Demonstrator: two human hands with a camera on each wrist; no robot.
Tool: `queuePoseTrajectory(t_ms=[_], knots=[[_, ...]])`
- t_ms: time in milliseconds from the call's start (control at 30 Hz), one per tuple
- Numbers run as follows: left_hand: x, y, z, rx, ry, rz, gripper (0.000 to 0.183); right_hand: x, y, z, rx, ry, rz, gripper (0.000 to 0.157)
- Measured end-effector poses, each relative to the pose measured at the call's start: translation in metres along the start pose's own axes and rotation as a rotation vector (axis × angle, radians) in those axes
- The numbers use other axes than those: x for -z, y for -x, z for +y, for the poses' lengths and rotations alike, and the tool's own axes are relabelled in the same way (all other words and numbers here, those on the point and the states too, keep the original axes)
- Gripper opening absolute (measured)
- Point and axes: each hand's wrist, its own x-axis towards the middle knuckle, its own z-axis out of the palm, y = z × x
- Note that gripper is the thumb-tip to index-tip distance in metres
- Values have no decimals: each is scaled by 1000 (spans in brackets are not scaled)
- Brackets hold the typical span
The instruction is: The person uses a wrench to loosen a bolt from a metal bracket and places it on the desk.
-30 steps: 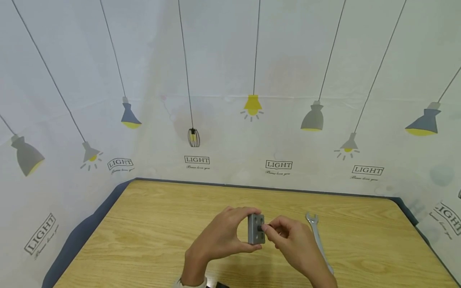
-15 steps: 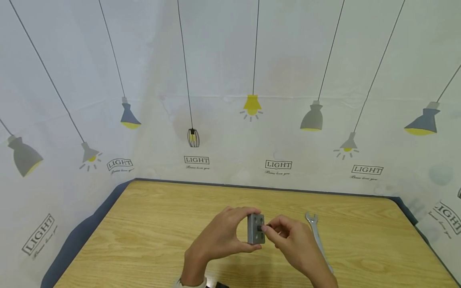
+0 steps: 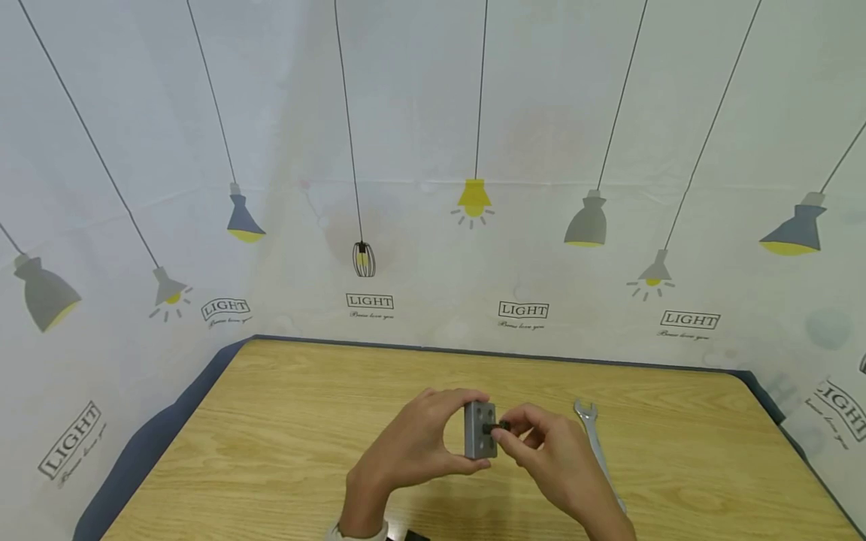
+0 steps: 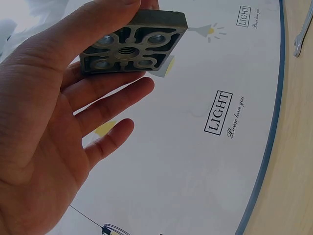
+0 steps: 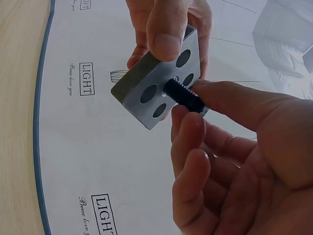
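Note:
My left hand (image 3: 413, 439) grips a square grey metal plate (image 3: 480, 430) by two opposite edges, thumb on one and fingers on the other. Round holes lie near its corners, and the left wrist view shows its ribbed back (image 4: 128, 51) with a threaded hole in the middle. A black threaded bolt (image 5: 182, 94) stands in the centre hole on the smooth face. My right hand (image 3: 551, 451) pinches the bolt's outer end between thumb and fingers. Both hands hold these up above the wooden table.
A silver open-ended wrench (image 3: 598, 454) lies on the wooden table (image 3: 304, 421), just right of my right hand. Behind the table hangs a white cloth (image 3: 419, 150) printed with lamps. A dark object (image 3: 416, 536) shows at the bottom edge by my left wrist.
My right fingers have shifted slightly on the bolt, so more of its black shaft and end shows. The plate and left hand stay almost where they were.

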Motion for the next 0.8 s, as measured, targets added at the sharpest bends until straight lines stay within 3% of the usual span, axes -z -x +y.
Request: queuePoseTrajectory(t_ms=[533, 800], knots=[[0, 1, -1, 23, 12, -4, 67, 1, 1, 2, 137, 31, 21, 13], [3, 1, 0, 24, 26, -2, 68, 0, 2, 1, 99, 36, 33, 18]])
